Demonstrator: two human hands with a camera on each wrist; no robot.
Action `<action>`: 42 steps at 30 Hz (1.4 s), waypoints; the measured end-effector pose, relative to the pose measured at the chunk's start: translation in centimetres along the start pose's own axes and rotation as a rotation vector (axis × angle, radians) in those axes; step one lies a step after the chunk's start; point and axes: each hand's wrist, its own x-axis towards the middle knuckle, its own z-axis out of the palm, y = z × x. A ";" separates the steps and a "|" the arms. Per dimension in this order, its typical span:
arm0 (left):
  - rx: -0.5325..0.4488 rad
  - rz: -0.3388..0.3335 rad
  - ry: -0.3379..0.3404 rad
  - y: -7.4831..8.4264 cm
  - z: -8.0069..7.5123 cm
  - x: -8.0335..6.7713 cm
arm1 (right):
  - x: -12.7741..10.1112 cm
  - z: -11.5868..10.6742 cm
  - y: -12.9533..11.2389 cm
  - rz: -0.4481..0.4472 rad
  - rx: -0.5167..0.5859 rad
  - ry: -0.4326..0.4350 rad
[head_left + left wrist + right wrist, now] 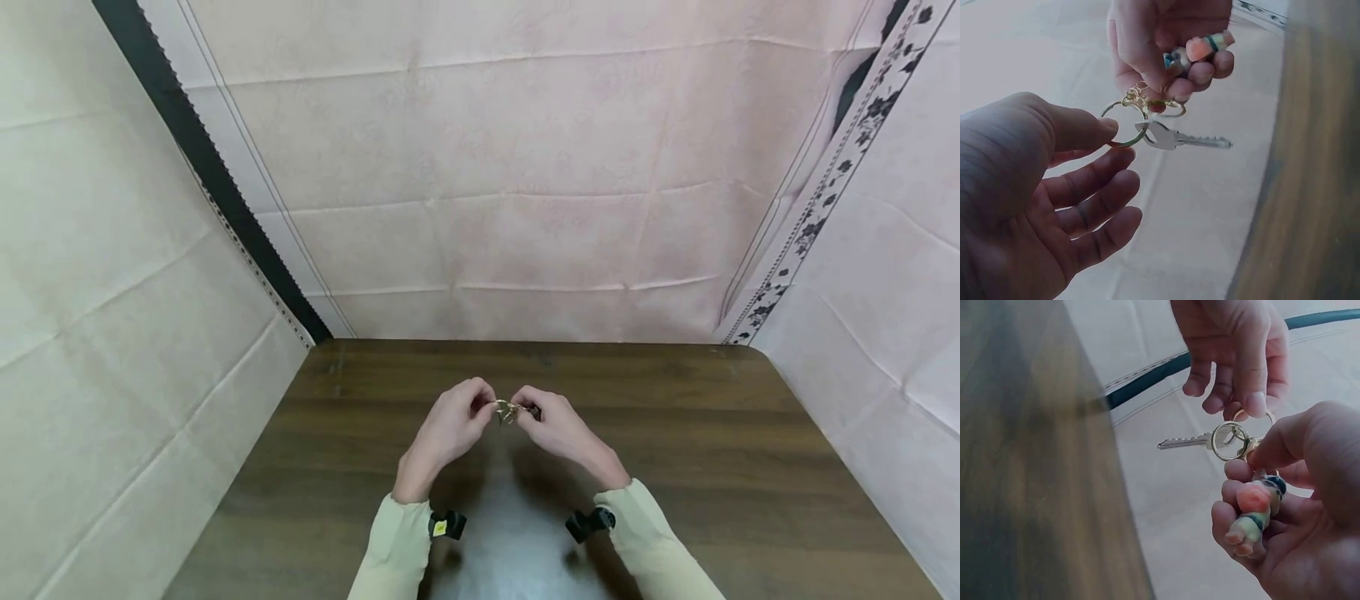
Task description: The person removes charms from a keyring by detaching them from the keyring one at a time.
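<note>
Over the table, both hands hold a keychain between them. My left hand (452, 423) pinches a gold key ring (1124, 145) between thumb and index finger, its other fingers loosely bent. A silver key (1200, 140) hangs from that ring, its toothed blade pointing away from the left palm. My right hand (561, 431) pinches the gold links (1137, 99) beside the ring with thumb and forefinger. Across the right hand's curled fingers lies a small figurine charm (1254, 501) in coral, pale green and dark teal. A second gold ring (1214, 442) shows beside the key in the right wrist view.
Below the hands is a brown wood-grain table (360, 467) with rounded far corners. Pale creased cloth (525, 167) hangs behind it and on both sides. A dark strip (225, 183) runs down the left corner, a floral border (825, 192) down the right.
</note>
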 end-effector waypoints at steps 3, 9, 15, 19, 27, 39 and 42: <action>-0.016 0.033 0.049 0.8 -0.3 -0.1 | -0.5 -0.7 -0.8 -0.026 0.025 0.001; -0.027 0.095 0.111 2.6 -1.0 -0.3 | -1.5 -2.3 -1.9 -0.056 0.065 -0.009; -0.055 0.149 0.145 4.1 -1.6 -0.6 | -2.4 -3.6 -2.7 -0.098 0.099 0.000; -0.085 0.177 0.162 5.0 -1.5 -0.7 | -2.9 -4.2 -2.9 -0.105 0.145 0.007; -0.091 0.197 0.180 6.0 -2.0 -1.1 | -3.6 -5.2 -3.7 -0.173 0.220 0.016; -0.174 0.300 0.131 7.7 -2.9 -1.2 | -4.5 -6.1 -5.0 -0.181 0.218 0.130; -0.203 0.324 0.099 7.9 -2.9 -1.2 | -4.7 -6.1 -5.2 -0.196 0.197 0.168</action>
